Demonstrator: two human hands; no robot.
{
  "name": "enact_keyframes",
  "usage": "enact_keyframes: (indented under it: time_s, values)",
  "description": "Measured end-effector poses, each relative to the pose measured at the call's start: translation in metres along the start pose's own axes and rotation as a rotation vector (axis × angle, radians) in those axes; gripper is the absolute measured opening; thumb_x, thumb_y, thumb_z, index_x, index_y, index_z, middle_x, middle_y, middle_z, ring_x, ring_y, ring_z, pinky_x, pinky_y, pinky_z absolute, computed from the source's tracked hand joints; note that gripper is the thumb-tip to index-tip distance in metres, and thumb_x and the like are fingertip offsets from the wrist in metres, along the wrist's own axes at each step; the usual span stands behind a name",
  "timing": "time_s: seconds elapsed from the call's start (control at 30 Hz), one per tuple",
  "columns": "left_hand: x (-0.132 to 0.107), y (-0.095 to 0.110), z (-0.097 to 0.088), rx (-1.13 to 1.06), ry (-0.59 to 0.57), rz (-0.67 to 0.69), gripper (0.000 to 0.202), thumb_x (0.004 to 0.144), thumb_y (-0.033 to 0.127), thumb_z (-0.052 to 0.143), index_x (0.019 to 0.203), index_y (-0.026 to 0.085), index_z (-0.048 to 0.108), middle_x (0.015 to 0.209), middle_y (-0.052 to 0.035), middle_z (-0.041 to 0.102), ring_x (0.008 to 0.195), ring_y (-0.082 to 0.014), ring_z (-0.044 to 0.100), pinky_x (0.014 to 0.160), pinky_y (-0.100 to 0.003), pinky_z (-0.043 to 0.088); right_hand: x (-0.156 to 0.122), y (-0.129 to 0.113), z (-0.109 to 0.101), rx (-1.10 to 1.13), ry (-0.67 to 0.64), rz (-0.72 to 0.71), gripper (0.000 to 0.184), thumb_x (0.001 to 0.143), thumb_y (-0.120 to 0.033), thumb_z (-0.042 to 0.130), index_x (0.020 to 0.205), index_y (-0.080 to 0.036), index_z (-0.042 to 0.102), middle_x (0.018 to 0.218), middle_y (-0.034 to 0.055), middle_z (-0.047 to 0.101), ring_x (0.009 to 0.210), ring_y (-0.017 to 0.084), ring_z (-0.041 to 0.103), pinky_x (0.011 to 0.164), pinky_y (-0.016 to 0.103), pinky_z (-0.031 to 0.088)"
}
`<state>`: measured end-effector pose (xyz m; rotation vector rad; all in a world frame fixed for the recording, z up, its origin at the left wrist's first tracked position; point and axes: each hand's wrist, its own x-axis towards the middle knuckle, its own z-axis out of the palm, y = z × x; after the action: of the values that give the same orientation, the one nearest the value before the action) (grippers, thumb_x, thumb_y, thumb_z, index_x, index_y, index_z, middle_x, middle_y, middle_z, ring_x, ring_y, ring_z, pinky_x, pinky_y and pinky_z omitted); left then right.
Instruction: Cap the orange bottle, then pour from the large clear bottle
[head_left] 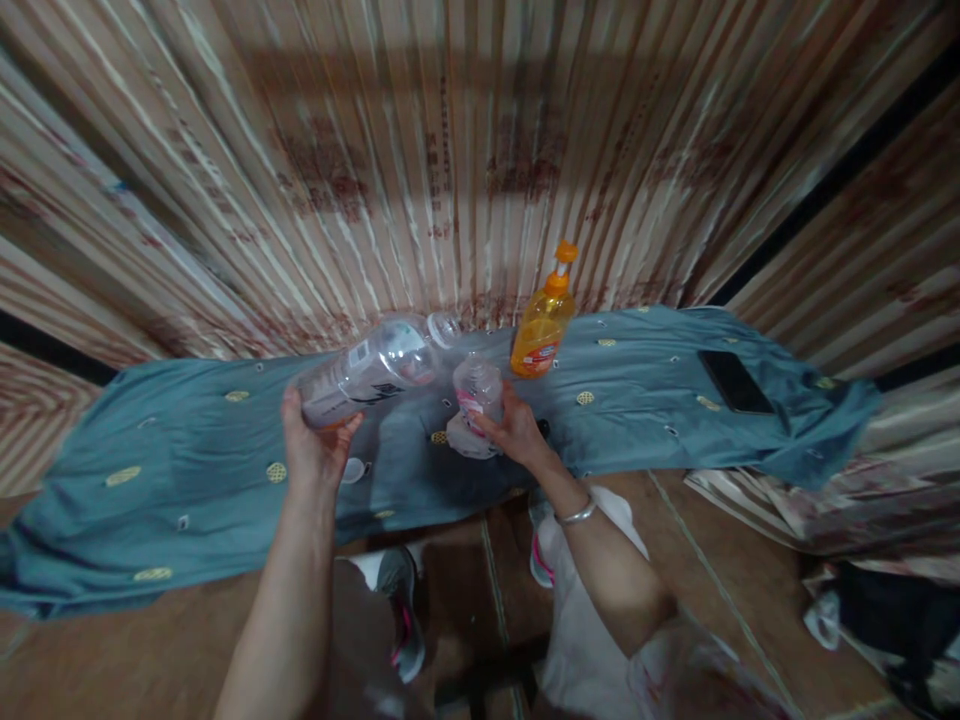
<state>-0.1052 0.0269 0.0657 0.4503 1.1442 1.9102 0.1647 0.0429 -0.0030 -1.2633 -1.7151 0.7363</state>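
My left hand [313,448] is closed round the base of a large clear plastic bottle [375,368]. The bottle is tipped on its side, its mouth pointing right toward a small clear bottle [477,392] with a pink label. My right hand [516,430] grips that small bottle, which stands on the blue-grey cloth [187,470]. A crumpled bit of clear plastic lies under my right hand. A small white cap [352,470] rests on the cloth beside my left wrist.
An orange bottle [543,325] with an orange pump-style top stands just behind the small bottle. A black phone [735,382] lies on the cloth at the right. Striped fabric hangs behind. My shoes and brown floor show below.
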Motion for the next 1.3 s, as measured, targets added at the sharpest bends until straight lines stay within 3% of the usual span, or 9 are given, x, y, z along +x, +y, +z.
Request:
enact_keyframes:
  time_s: [0.17, 0.4, 0.67, 0.9, 1.3]
  values:
    - [0.003, 0.004, -0.007, 0.046, 0.042, 0.023, 0.038, 0.083, 0.056, 0.061, 0.100, 0.023, 0.068, 0.097, -0.0061, 0.072, 0.076, -0.0202, 0.068, 0.053, -0.028, 0.054, 0.001, -0.001, 0.000, -0.022, -0.001, 0.000, 0.066, 0.083, -0.048, 0.070, 0.138, -0.016, 0.050, 0.114, 0.0129, 0.077, 0.098, 0.029, 0.074, 0.085, 0.041, 0.058]
    - [0.007, 0.004, -0.013, 0.069, -0.001, 0.100, 0.043, 0.071, 0.057, 0.072, 0.100, 0.025, 0.067, 0.106, -0.0058, 0.073, 0.089, -0.0225, 0.069, 0.055, -0.028, 0.054, 0.001, -0.001, 0.000, -0.036, 0.020, -0.016, 0.066, 0.083, -0.045, 0.072, 0.139, -0.017, 0.050, 0.119, 0.0126, 0.076, 0.103, 0.029, 0.074, 0.089, 0.041, 0.058]
    - [0.005, 0.003, -0.009, 0.076, -0.013, 0.108, 0.046, 0.067, 0.058, 0.074, 0.098, 0.026, 0.068, 0.106, -0.0060, 0.072, 0.084, -0.0213, 0.067, 0.054, -0.027, 0.053, 0.001, -0.004, -0.002, -0.104, 0.001, -0.029, 0.064, 0.086, -0.049, 0.070, 0.137, -0.016, 0.050, 0.111, 0.0124, 0.077, 0.094, 0.027, 0.075, 0.081, 0.037, 0.059]
    - [0.002, 0.002, -0.006, 0.066, -0.013, 0.128, 0.049, 0.066, 0.060, 0.075, 0.097, 0.023, 0.065, 0.097, -0.0038, 0.072, 0.078, -0.0185, 0.066, 0.055, -0.024, 0.049, 0.002, -0.006, 0.000, -0.123, 0.011, -0.057, 0.068, 0.086, -0.048, 0.070, 0.140, -0.013, 0.048, 0.118, 0.0160, 0.074, 0.104, 0.030, 0.074, 0.085, 0.040, 0.059]
    - [-0.002, 0.003, -0.003, 0.095, -0.057, 0.184, 0.064, 0.055, 0.067, 0.079, 0.099, 0.022, 0.066, 0.098, -0.0017, 0.070, 0.082, -0.0190, 0.065, 0.053, -0.025, 0.050, 0.002, -0.008, -0.003, -0.085, -0.003, -0.005, 0.064, 0.086, -0.049, 0.071, 0.137, -0.015, 0.050, 0.113, 0.0118, 0.076, 0.102, 0.028, 0.074, 0.084, 0.037, 0.057]
